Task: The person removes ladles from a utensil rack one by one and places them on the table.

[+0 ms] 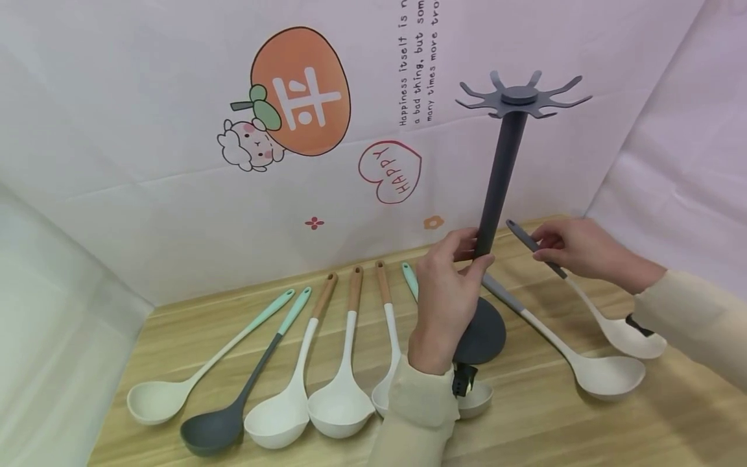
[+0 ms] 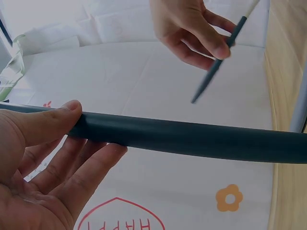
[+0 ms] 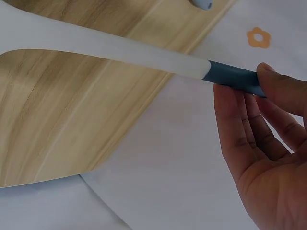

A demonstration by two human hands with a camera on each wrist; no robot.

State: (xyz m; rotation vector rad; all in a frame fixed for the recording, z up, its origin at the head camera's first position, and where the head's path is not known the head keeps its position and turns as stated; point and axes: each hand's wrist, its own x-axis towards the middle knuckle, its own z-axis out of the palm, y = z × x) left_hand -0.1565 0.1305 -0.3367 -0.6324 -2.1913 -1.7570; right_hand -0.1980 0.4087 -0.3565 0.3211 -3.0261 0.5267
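My left hand (image 1: 446, 295) grips the dark grey post (image 1: 498, 178) of a utensil stand, thumb on one side and fingers on the other. Hooked arms (image 1: 519, 97) fan out at its top, and the round base (image 1: 487, 334) shows partly behind the hand. To the right, my right hand (image 1: 595, 250) pinches the grey handle of a ladle with a white bowl (image 1: 633, 337). In the right wrist view, thumb and fingertips hold that blue-grey handle (image 3: 232, 76). Between the hands lies another grey-handled white ladle (image 1: 609, 376).
Left of the stand, several ladles lie in a row on the wooden tabletop (image 1: 560, 428): a mint-handled one (image 1: 157, 402), a dark-bowled one (image 1: 213, 431) and wooden-handled white ones (image 1: 341, 408). My left forearm partly covers others. A printed white cloth (image 1: 175, 117) hangs behind.
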